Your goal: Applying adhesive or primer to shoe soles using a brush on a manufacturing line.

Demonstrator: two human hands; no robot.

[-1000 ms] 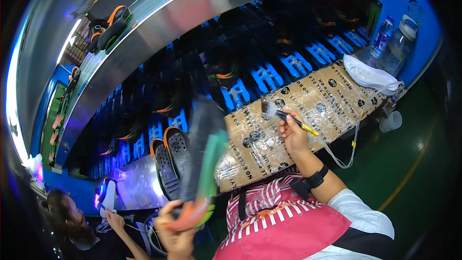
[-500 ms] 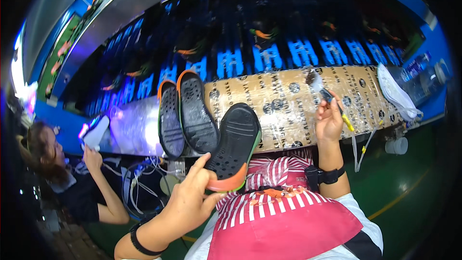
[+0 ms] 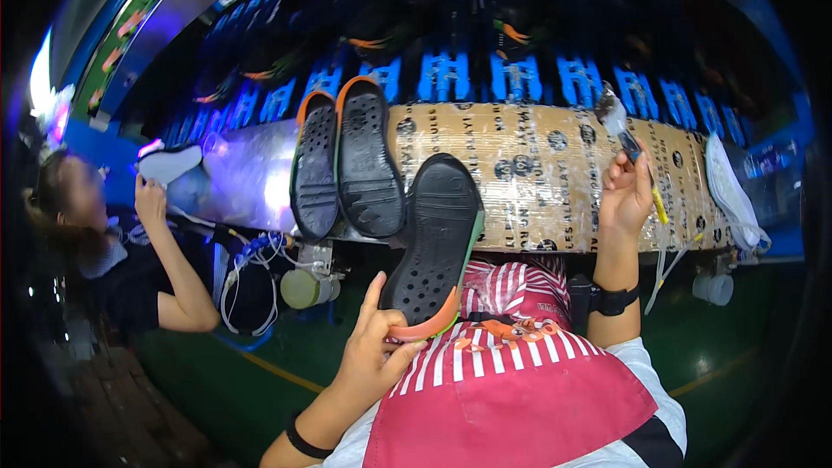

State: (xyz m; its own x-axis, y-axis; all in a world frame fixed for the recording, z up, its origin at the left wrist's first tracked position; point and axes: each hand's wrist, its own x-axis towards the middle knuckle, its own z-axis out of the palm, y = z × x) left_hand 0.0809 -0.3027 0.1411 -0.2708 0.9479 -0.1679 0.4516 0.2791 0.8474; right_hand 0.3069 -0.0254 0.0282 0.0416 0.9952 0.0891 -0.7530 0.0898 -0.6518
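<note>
My left hand (image 3: 381, 348) is closed on the orange heel end of a black shoe sole (image 3: 438, 225). The sole has small holes, ridges and a green edge, and its inner face is turned up. My right hand (image 3: 626, 192) grips a brush (image 3: 626, 142) with a pale, wet-looking head and a yellow handle end. The brush is raised over the cardboard, apart from the sole. Beyond my left hand, a second sole (image 3: 371, 169) and a third sole (image 3: 315, 173) lie side by side, orange heels away from me, their black faces shiny.
Brown printed cardboard (image 3: 520, 178) under clear film covers the bench. Behind it runs a dark conveyor with blue holders (image 3: 444, 78) and blurred shoe parts. A white shoe-shaped piece (image 3: 730, 191) lies at right. On the left, a co-worker's hand (image 3: 151, 199) holds a pale sole-shaped piece.
The view has shifted, so the bench sits higher. My right hand and brush are farther right. My left hand keeps hold of the sole, which is turned slightly more upright.
</note>
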